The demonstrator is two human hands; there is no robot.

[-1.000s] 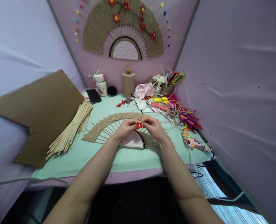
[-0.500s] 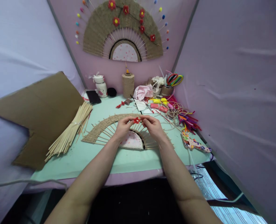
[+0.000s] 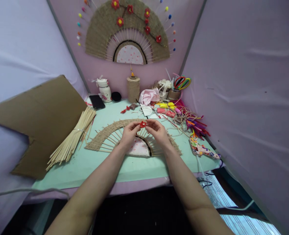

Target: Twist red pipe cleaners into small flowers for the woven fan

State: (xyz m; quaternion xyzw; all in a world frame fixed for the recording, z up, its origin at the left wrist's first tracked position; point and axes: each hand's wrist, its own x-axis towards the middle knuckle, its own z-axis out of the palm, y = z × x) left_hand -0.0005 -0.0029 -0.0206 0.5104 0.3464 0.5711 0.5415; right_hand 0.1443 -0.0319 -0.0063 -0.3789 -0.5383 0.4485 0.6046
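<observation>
A small red flower (image 3: 143,124) is pinched between my two hands. My left hand (image 3: 130,133) grips its left side with thumb and fingers, while my right hand (image 3: 157,130) grips its right side. Both hands are above a half-round fan (image 3: 102,136) of woven twine and thin sticks, lying on the table. The fan's white spotted centre (image 3: 138,147) with a black edge shows between my wrists. Parts of the fan are hidden by my hands and forearms.
Left are a stick bundle (image 3: 72,138) and brown cardboard (image 3: 53,111). Behind stand a twine spool (image 3: 133,89) and white bottle (image 3: 104,91). Right lie pipe cleaners (image 3: 198,128) and a patterned glue gun (image 3: 203,150). A finished fan (image 3: 98,36) hangs on the back wall.
My right fingers have moved slightly left, closer to my left fingers, and now hold the flower's right side. The flower sits a little higher. The whole view has shifted slightly.
</observation>
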